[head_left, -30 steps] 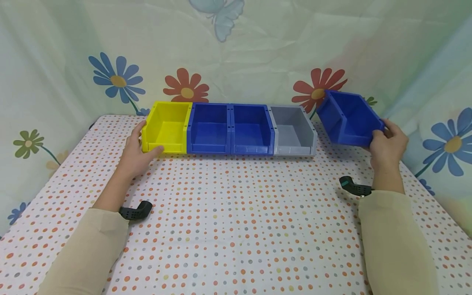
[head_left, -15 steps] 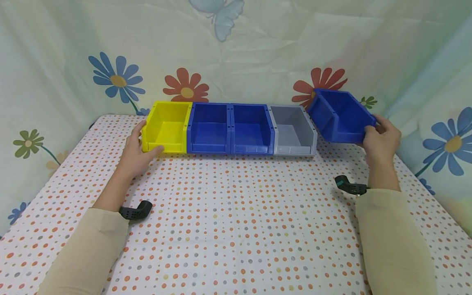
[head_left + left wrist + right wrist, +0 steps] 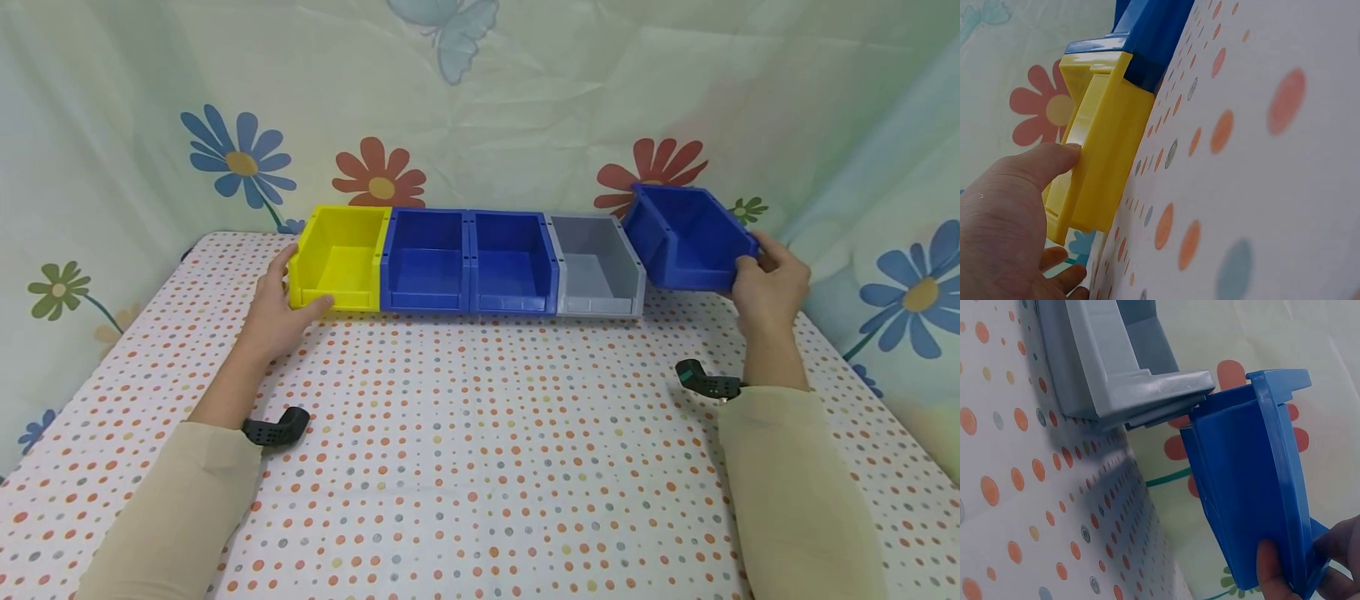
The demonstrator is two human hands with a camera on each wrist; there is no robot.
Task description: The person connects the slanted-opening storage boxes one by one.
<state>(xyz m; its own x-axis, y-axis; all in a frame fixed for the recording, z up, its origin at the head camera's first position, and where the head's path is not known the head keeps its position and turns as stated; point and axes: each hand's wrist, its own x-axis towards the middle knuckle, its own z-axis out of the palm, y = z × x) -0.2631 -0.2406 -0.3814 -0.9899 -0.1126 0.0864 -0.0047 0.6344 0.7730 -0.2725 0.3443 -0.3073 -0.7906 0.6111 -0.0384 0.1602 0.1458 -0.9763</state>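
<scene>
At the left end of a row of storage bins, my left hand (image 3: 279, 312) holds the corner of the yellow storage bin (image 3: 341, 300). Its thumb lies on the bin's front lip, the fingers along the left side. My right hand (image 3: 771, 287) grips a blue storage bin (image 3: 690, 277) by its right front side. That bin is tilted and off the table, its left side close to the grey storage bin (image 3: 600, 306). In the right wrist view its back edge (image 3: 1197, 415) appears by the grey bin's side; contact is hard to tell.
Two more blue bins, a left one (image 3: 425, 302) and a right one (image 3: 513, 303), stand side by side between the yellow and grey bins. A dotted cloth (image 3: 480, 442) covers the table. Behind the row hangs a flowered curtain (image 3: 525, 100).
My right hand has moved left with the blue bin, bringing it close beside the grey bin, and lowered it slightly in the last half second. My left hand stays on the yellow bin.
</scene>
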